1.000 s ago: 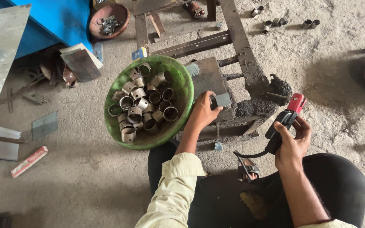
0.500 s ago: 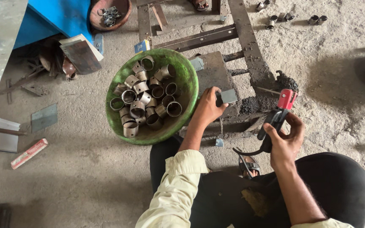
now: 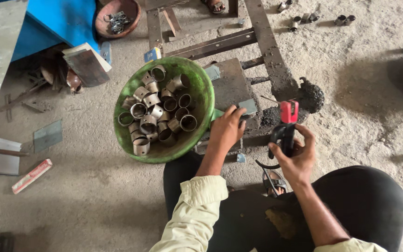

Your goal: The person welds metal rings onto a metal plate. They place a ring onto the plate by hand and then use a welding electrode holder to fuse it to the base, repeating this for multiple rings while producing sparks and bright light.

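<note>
we're looking down over our own knees at a dusty concrete floor, and our left hand (image 3: pixel 228 128) is stretched out to a small grey metal plate (image 3: pixel 248 107) lying on the flat steel block (image 3: pixel 229 88), fingers curled loosely over its near edge, more resting on it than gripping it. our right hand (image 3: pixel 297 156) is wrapped tight around the black handle of a welding electrode holder (image 3: pixel 285 126), its red-tipped jaw end pointing up and away from us, a dark cable looping off below the wrist. we cannot tell whether a rod is clamped in it.

just left of the block sits the green basin (image 3: pixel 201 79), piled with short metal pipe rings (image 3: pixel 157 114), touching one another in a loose heap.

what worries us: the holder's tip hangs near our bare left fingers, so a slip or a stray arc could burn them (no gloves on either hand, as far as we see). the small plate is only lightly steadied; a nudge could slide it off the block's edge toward the black slag heap (image 3: pixel 311 93). the basin's rim crowds the left wrist, and a knock could tip rings out. the cable by our sandalled foot (image 3: pixel 274 181) could snag.
</note>
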